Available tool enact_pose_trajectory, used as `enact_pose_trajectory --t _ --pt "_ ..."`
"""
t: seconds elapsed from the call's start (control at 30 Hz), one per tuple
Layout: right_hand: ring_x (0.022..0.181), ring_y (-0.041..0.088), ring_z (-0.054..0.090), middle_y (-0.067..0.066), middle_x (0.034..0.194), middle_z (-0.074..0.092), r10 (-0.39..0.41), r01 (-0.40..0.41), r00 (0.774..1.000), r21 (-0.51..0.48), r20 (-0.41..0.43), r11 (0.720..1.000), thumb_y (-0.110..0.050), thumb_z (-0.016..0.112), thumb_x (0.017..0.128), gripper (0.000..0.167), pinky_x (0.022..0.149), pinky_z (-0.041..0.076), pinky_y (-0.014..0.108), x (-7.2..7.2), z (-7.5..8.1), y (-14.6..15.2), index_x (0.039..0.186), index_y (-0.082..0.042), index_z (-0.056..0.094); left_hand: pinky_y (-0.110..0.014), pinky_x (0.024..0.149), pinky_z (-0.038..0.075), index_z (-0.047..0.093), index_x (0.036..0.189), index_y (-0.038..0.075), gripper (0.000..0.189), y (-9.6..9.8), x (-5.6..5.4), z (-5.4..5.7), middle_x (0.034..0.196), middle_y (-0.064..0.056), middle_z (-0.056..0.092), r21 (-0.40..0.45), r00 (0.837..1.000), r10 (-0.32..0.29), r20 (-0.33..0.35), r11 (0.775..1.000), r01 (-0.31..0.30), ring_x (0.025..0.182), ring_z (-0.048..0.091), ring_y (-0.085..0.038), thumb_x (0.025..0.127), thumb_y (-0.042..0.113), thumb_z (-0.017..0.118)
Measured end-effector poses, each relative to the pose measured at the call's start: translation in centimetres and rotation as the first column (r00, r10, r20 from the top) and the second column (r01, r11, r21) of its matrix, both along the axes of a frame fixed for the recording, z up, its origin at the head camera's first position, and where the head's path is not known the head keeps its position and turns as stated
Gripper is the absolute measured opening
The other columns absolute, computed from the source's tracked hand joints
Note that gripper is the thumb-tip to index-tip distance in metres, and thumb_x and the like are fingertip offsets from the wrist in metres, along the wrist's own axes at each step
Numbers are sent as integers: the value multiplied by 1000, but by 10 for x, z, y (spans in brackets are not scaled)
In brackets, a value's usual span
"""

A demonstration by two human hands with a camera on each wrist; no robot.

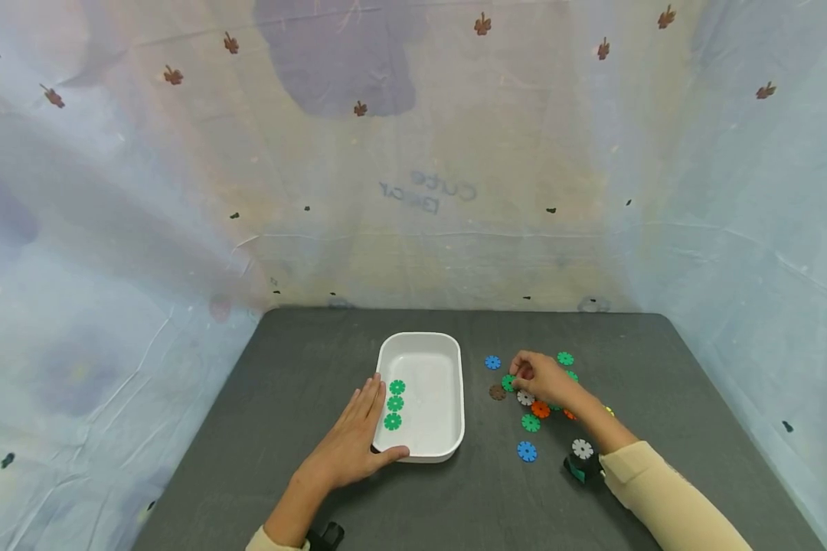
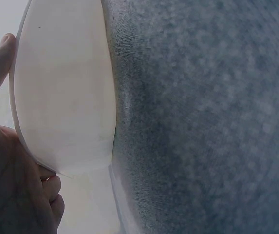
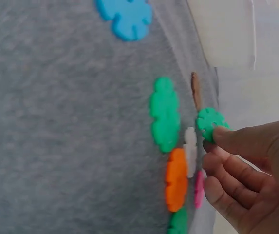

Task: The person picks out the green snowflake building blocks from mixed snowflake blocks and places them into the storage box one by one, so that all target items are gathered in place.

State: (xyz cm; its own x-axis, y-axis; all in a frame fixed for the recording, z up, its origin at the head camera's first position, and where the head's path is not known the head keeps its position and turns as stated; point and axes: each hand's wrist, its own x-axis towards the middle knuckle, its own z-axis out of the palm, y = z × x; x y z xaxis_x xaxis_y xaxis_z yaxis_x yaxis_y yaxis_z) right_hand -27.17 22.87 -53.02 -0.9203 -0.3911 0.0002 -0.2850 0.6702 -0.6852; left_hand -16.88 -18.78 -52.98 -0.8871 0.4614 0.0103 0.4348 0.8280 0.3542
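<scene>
My left hand [image 1: 351, 446] lies along the left side of a white plastic tray [image 1: 454, 398], fingers stretched over its rim and thumb across the near edge. Inside the tray, three green flower-shaped notched discs [image 1: 395, 402] form a line beside my fingers. To the tray's right, my right hand [image 1: 544, 378] pinches another green notched disc [image 3: 210, 122] between thumb and fingertips. Around that hand lie a brown disc [image 1: 498, 392], a white disc [image 1: 525, 398] and an orange disc [image 1: 540, 409]. The hand and forearm partly hide several more discs.
A blue disc [image 1: 492, 363] lies toward the back, and another blue disc [image 1: 527, 451] lies nearer the front. A loose green disc [image 1: 531, 423] is between them. The dark grey table [image 1: 303, 367] meets a printed cloth backdrop [image 1: 413, 260] behind and at the sides.
</scene>
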Motion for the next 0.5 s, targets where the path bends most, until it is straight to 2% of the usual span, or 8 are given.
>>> enact_pose_trajectory --t 0.2,0.5 --pt "87 17 66 3 97 69 14 -15 1000 -31 -21 999 -5 73 102 8 75 58 36 -3 11 -7 109 -4 70 -51 135 10 7 171 1 122 0 0 0 181 -14 -2 6 1000 2 -5 1000 -2 167 0 -27 95 80 59" --pt "91 29 71 9 100 70 30 -33 999 -210 -17 977 -8 71 104 11 78 62 39 -6 32 -34 114 -4 70 -50 135 10 6 171 1 122 0 1 0 181 -14 -2 12 1000 -3 -9 1000 3 167 0 -27 95 80 60"
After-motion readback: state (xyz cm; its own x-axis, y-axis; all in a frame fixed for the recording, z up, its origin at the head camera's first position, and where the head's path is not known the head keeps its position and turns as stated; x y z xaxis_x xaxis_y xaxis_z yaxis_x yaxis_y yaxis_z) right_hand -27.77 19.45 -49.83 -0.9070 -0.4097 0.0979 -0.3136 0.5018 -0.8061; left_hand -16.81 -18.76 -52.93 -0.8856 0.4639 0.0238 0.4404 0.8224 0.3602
